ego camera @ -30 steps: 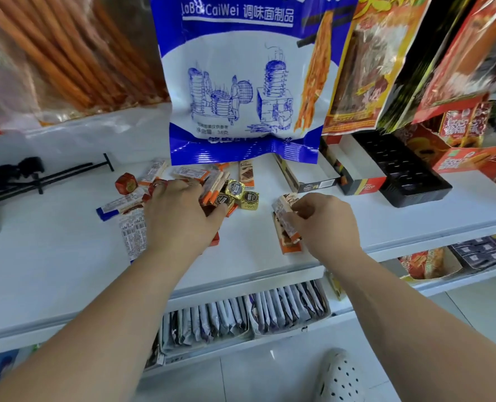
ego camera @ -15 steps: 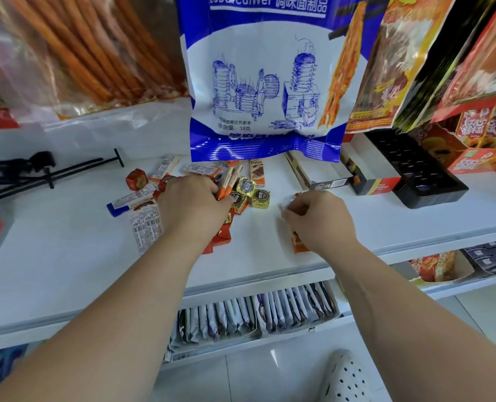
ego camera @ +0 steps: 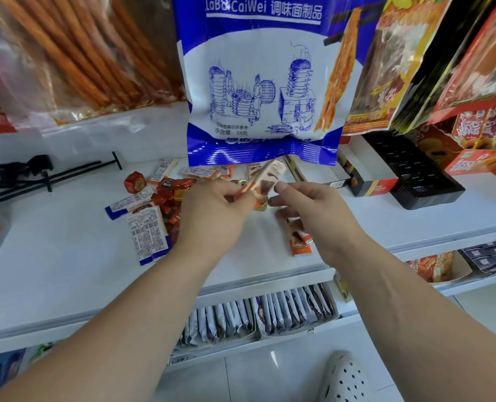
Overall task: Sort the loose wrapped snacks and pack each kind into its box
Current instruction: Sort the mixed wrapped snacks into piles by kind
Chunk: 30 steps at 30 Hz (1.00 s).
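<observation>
On the white shelf (ego camera: 67, 256), my left hand (ego camera: 212, 210) grips a small bundle of orange-and-white wrapped bars (ego camera: 265, 178), lifted and tilted up to the right. My right hand (ego camera: 310, 213) is beside it with fingers relaxed, its thumb close to the bundle; I cannot tell if it touches. Two orange bars (ego camera: 297, 237) lie under the right hand. Red square candies (ego camera: 165, 187), a gold candy (ego camera: 260, 205) and blue-and-white bars (ego camera: 148, 236) lie scattered on the left. An open carton (ego camera: 313, 177), a black-and-red box (ego camera: 368, 184) and a black tray (ego camera: 426, 178) stand at the right.
A blue-and-white snack bag (ego camera: 261, 82) hangs low over the back of the pile, with more bags on either side. A black tripod (ego camera: 38, 175) lies at the left. Below the shelf's front edge, the lower shelf holds trays of packets (ego camera: 255, 314).
My left hand has lifted a bundle of orange bars out of the pile and moved it right. My right hand has left its bars on the shelf and opened toward the bundle.
</observation>
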{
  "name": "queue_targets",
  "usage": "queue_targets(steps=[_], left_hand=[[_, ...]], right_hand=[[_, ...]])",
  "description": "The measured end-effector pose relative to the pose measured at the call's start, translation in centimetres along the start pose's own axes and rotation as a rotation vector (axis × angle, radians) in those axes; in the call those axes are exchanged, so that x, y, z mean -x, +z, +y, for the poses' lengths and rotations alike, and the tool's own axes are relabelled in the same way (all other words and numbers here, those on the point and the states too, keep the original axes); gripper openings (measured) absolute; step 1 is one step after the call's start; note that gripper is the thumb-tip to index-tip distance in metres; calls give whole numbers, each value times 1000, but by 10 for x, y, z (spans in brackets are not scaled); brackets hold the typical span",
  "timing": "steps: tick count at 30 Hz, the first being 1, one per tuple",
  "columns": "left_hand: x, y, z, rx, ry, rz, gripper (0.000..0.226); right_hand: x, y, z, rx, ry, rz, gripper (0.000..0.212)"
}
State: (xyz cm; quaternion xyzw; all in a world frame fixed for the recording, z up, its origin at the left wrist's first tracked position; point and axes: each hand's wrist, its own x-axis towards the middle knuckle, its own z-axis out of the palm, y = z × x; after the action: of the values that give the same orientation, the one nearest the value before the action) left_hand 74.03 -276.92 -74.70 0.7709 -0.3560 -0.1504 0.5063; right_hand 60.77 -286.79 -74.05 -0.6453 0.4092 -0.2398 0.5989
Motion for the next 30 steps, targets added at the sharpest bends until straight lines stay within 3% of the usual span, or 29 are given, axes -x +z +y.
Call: queue_targets(steps=[3,6,8,12,17,21,26,30], left_hand=[[17,14,5,191,-76,-118,22],[24,20,3,208,-97,-213,19],[26,25,0,117,-72,-254,15],[31,39,-7,-257,69,-313,57],[31,61,-13,-517,186,-331,68],[28,71,-15,-538,231,-290,62],[25,77,-16,-508,258,-237,64],[25,73,-17,-488,297,-231,77]], right_hand=[[3,-2,3,-185,51,-87,18],[2,-11,8,-197,76,-42,15],[-1,-25,11,-64,56,60,12],[-10,-51,23,403,-42,209,16],[-17,-53,35,350,-54,195,12],[-24,-53,45,475,-109,289,7],[-30,-56,55,579,-93,338,20],[-31,-51,52,669,-226,448,31]])
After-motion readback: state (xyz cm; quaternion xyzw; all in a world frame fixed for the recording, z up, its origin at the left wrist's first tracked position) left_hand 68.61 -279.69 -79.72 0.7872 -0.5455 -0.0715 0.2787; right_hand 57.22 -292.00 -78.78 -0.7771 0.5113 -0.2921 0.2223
